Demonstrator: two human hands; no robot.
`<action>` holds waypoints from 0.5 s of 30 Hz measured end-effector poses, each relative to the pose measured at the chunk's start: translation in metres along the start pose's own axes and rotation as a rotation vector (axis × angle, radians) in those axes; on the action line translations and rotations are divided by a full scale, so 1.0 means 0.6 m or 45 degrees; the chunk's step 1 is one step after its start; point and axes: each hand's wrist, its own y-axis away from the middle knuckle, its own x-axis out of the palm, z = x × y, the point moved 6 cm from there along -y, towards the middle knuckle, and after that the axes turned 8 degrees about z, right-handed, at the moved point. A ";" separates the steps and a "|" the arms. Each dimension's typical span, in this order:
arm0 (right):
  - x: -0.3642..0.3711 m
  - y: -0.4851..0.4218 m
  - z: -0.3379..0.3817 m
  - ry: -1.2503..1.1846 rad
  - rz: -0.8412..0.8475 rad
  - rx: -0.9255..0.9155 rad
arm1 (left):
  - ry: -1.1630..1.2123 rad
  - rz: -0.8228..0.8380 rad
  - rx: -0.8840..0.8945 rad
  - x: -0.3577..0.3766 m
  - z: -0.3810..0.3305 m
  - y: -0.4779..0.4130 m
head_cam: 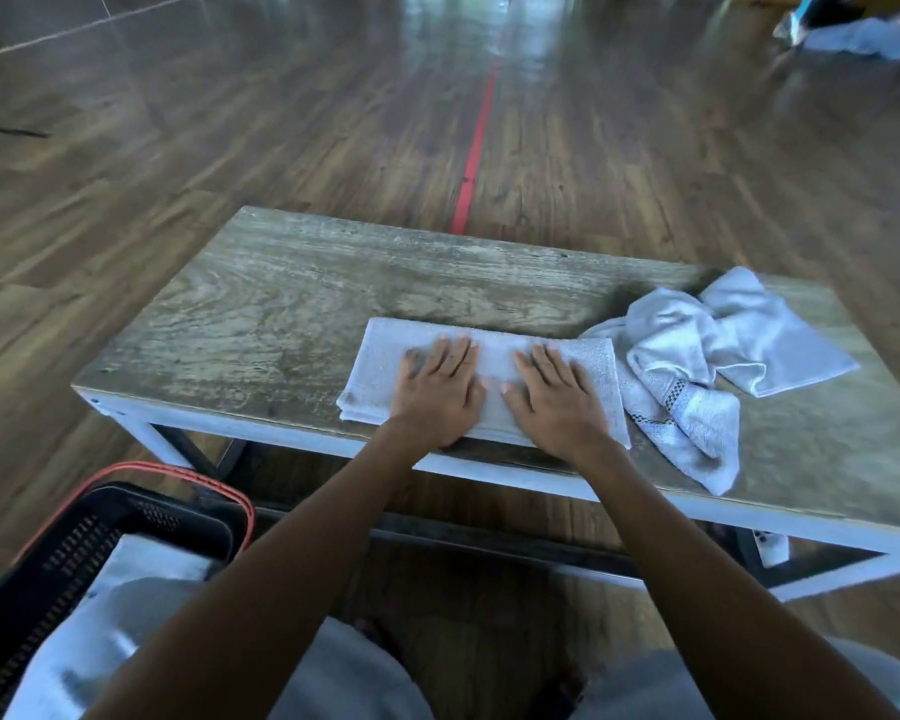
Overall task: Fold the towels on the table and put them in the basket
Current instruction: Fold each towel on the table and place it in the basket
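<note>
Grey-clad knees (354, 678) are seen at the bottom edge. Beside them, low on the left, the black basket (68, 548) with an orange rim stands on the floor. A pale cloth (146, 558), probably a towel already folded, is seen inside it, though blurred. Both forearms are stretched out over the counter (281, 304). The left hand (437, 392) and the right hand (557, 402) are laid palm down, fingers straight and slightly spread, on the folded towel (375, 356), which lies as a long strip along the near edge of the counter. Nothing is gripped by either hand. A crumpled towel (697, 350) lies just to the right, and its edge is touched or overlapped by the strip's right end.

The step in hand is judged to be the smoothing of the fold. It is best done if the palms are swept outward from the middle towards both ends, so that creases are pushed out and the layers are held in line. Even pressure is advised, lest the top layer be dragged off the lower one. The right end should be drawn free of the crumpled towel before a further fold across is made
</note>
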 end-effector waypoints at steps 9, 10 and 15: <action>-0.020 0.024 -0.082 0.435 0.114 0.254 | 0.008 -0.250 -0.115 -0.002 0.103 0.083; -0.024 0.026 -0.086 0.503 0.130 0.272 | 0.035 -0.245 -0.131 -0.001 0.113 0.095; -0.053 0.003 -0.080 0.818 0.167 0.362 | 0.271 -0.217 -0.280 0.014 0.166 0.144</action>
